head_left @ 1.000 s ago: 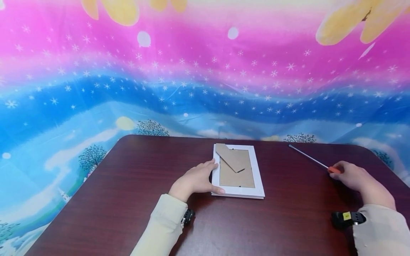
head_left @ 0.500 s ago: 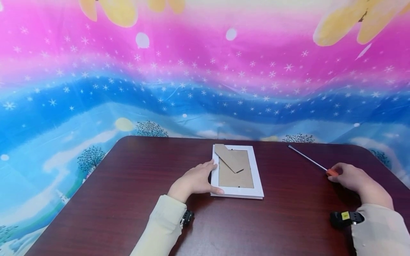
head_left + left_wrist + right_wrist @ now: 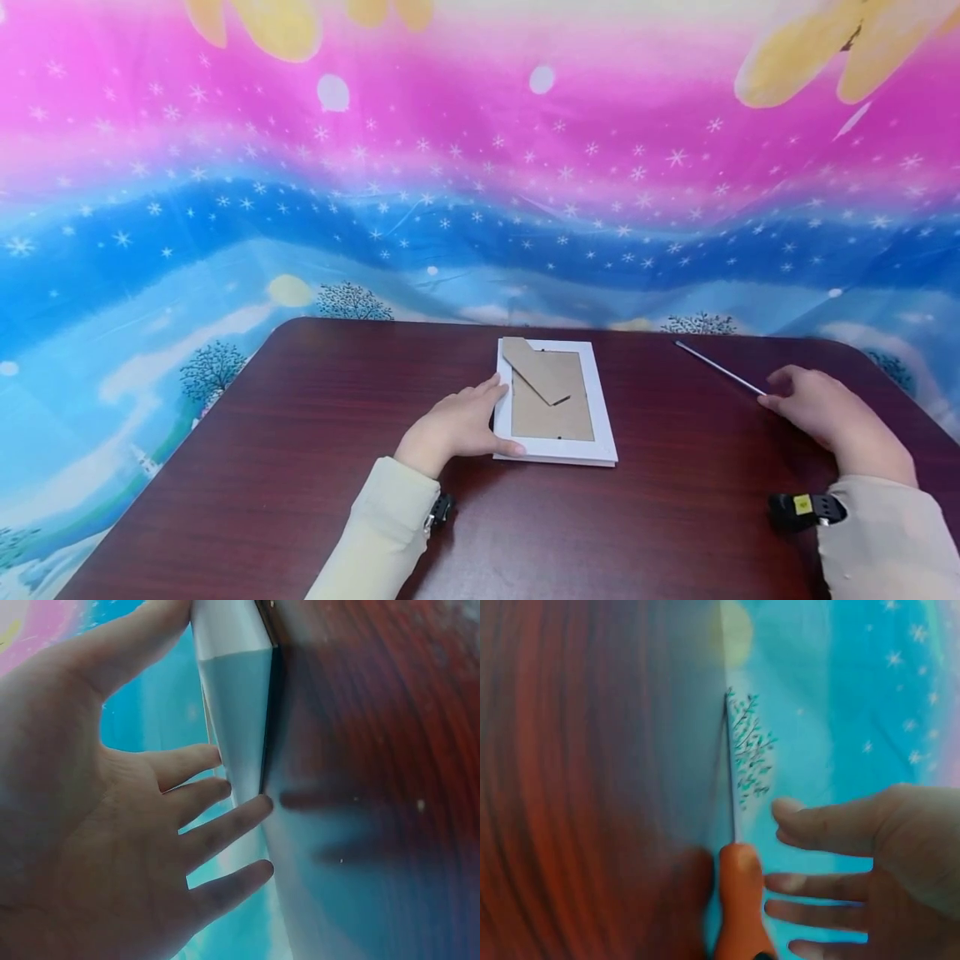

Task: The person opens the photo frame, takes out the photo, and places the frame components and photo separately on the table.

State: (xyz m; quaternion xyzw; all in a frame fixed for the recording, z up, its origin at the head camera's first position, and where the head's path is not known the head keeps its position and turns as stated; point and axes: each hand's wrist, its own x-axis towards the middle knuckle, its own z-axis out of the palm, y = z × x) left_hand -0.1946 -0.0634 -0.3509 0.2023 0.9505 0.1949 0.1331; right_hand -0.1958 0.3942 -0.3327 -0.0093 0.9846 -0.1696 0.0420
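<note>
A white photo frame (image 3: pixel 606 421) lies back side up on the table, with a tan backing board (image 3: pixel 540 421) and a folding stand leg (image 3: pixel 534 373) on it. My left hand (image 3: pixel 456 423) rests at its left side, thumb over the near corner and fingertips along the edge. In the left wrist view, the fingers (image 3: pixel 225 832) are spread and straight beside the white frame edge (image 3: pixel 236 705). Farther right lies a screwdriver (image 3: pixel 720 368), its orange handle (image 3: pixel 739 900) hidden behind my right hand (image 3: pixel 832 412) in the head view. The right wrist view shows that hand's fingers extended next to the handle.
The dark red-brown wooden table (image 3: pixel 300 400) has a glossy top and rounded far corners. A colourful snow-scene cloth (image 3: pixel 450 167) hangs right behind its far edge. Both wrists carry small black cameras (image 3: pixel 806 510).
My right hand had its fingers on the orange handle; they have loosened and shifted slightly forward and left over it. The screwdriver, photo frame and left hand stay put.
</note>
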